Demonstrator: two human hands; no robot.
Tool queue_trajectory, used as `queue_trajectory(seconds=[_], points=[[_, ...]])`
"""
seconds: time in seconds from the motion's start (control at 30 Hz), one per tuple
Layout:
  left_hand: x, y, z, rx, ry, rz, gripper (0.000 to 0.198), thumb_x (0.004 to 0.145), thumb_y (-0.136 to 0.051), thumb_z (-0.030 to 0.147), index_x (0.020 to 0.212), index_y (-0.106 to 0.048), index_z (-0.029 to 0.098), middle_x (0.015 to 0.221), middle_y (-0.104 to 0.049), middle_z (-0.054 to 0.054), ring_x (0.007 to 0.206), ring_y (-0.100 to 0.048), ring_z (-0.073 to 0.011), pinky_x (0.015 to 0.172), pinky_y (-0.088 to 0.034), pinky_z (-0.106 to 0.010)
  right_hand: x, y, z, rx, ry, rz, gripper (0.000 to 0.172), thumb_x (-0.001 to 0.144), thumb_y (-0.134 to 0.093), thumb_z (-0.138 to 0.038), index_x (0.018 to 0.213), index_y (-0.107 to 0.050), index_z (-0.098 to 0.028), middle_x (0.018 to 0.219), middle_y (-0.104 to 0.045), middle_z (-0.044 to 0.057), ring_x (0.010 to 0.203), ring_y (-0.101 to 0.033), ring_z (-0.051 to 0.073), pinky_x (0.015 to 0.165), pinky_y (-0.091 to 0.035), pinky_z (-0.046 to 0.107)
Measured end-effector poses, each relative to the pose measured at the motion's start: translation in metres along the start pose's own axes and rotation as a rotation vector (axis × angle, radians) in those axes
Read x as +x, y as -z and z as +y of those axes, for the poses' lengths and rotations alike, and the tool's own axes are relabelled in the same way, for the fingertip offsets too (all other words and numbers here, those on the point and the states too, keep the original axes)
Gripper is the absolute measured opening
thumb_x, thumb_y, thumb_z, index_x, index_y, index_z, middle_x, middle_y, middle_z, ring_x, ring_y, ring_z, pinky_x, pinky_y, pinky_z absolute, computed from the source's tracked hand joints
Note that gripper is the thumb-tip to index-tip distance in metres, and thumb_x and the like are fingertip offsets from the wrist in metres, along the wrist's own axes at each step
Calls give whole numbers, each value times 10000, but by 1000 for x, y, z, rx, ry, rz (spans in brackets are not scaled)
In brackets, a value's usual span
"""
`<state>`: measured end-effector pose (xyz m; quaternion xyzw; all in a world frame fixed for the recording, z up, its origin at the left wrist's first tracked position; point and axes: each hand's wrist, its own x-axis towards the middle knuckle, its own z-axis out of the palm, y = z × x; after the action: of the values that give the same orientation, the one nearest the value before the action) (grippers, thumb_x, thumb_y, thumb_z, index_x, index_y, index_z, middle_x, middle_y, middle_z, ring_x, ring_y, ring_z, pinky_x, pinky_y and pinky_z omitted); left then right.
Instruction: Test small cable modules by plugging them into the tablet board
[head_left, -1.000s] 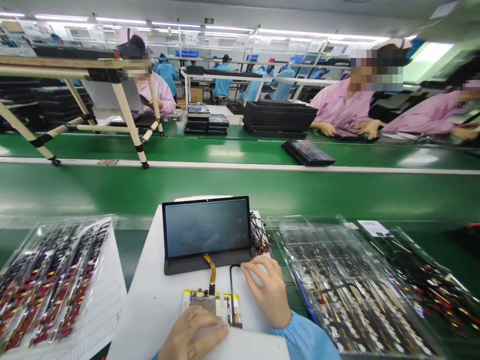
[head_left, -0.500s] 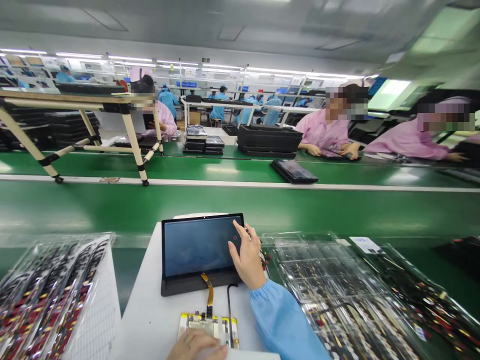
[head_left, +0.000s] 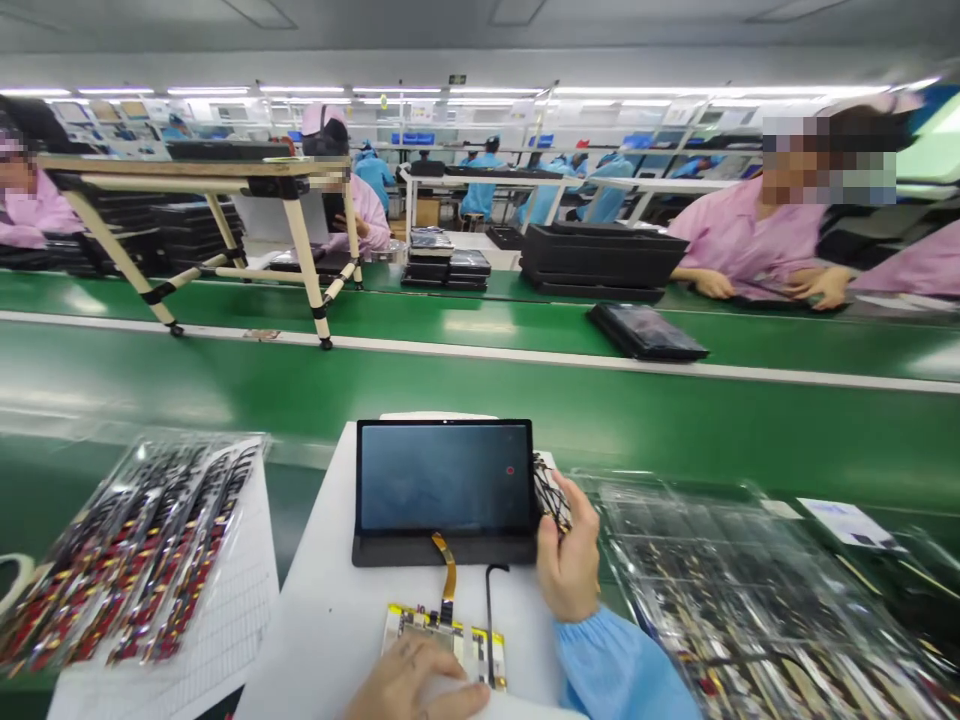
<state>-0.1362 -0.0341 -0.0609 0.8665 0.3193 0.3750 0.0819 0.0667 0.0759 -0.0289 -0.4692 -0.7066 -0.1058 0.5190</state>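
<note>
A tablet screen (head_left: 444, 478) stands propped on a white work surface (head_left: 315, 590), its dark display lit with a small red circle at the right. An orange flat ribbon cable (head_left: 445, 568) runs from it down to a circuit board (head_left: 469, 640) edged with yellow tape. My left hand (head_left: 416, 675) lies over the board's lower left, thumb and fingers closed around the edge of a white flat piece (head_left: 525, 708), mostly out of frame. Right of the screen, my right hand (head_left: 570, 555) is open, fingers apart, near a bundle of black cables (head_left: 551, 490). A black cable (head_left: 490, 620) lies across the board.
Clear plastic trays of small parts flank me, one on the left (head_left: 150, 550) and one on the right (head_left: 735, 570). Beyond the green conveyor (head_left: 450, 385) lies a black flat stack (head_left: 646, 330). A beige-legged stand (head_left: 306, 250) is at left. Co-workers sit opposite.
My right hand has moved from the screen's right edge, where a finger was over the display, to beside the cables. My left hand stays over the board. The view has shifted.
</note>
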Motion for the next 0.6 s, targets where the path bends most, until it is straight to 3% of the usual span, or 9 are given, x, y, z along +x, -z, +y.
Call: queue_trajectory(seconds=[0.17, 0.37, 0.6], points=[[-1, -3, 0, -35, 34, -78, 191, 869, -549, 251, 1042, -605, 191, 819, -636, -39, 796, -608, -136, 751, -519, -235, -7, 3, 10, 45, -52, 12, 419, 952, -344, -294, 1359, -299, -205, 1159, -494, 108, 1036, -471, 240, 836, -390, 389], [-10, -17, -3, -63, 104, -45, 159, 868, -552, 271, 972, -624, 175, 755, -628, -34, 745, -615, -134, 699, -531, -230, -22, 1, 24, 19, -175, 22, 438, 933, -354, -347, 1323, -349, -148, 1161, -502, 146, 1037, -477, 269, 827, -395, 428], [-14, -16, -2, -84, 151, -53, 184, 836, -599, 262, 1007, -627, 199, 783, -639, -36, 761, -617, -145, 702, -536, -244, -18, 4, 18, 19, -192, 24, 417, 929, -364, -338, 1303, -383, -155, 1132, -520, 133, 990, -494, 243, 789, -411, 387]])
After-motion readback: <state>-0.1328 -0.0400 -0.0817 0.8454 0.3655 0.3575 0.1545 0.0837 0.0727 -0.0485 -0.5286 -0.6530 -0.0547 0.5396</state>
